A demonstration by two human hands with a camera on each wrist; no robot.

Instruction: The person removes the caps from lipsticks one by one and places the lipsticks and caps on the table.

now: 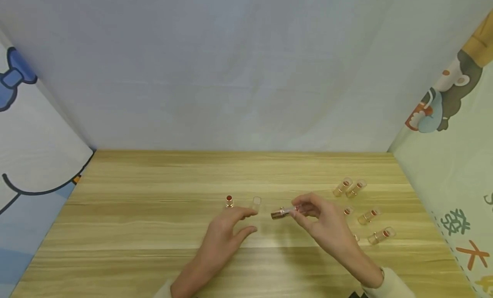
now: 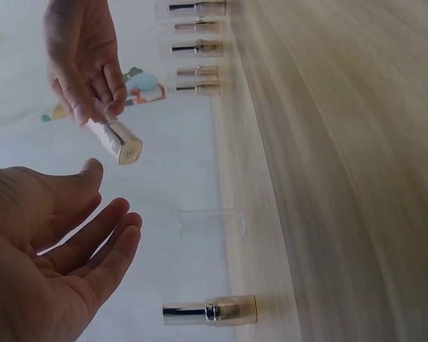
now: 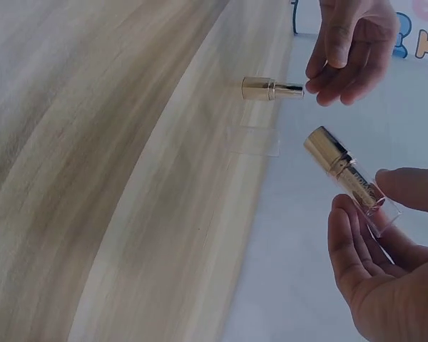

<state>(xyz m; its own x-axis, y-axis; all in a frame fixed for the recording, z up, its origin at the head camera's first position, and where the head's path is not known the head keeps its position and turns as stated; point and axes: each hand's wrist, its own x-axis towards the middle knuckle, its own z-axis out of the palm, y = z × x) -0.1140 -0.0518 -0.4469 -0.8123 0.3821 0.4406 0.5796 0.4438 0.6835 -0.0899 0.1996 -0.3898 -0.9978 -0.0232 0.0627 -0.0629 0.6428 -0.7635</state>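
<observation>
My right hand (image 1: 323, 223) pinches a gold lipstick (image 1: 278, 214) between thumb and fingers by its clear-capped end. In the right wrist view the lipstick (image 3: 327, 148) tilts, gold base pointing away from the palm, with the clear cap (image 3: 386, 217) over its other end. My left hand (image 1: 225, 234) holds nothing; its thumb and fingers are spread apart and gently curved. Just beyond its fingertips a loose clear cap (image 1: 256, 202) stands on the table. An uncapped lipstick (image 1: 229, 201) with a red tip stands upright behind the left hand, its base partly hidden in the head view.
Several clear-capped lipsticks (image 1: 381, 235) stand at the right of the wooden table (image 1: 146, 195), some partly hidden by my right hand. A pale cloth (image 1: 239, 75) hangs behind the table, and printed cloths (image 1: 443, 174) flank it.
</observation>
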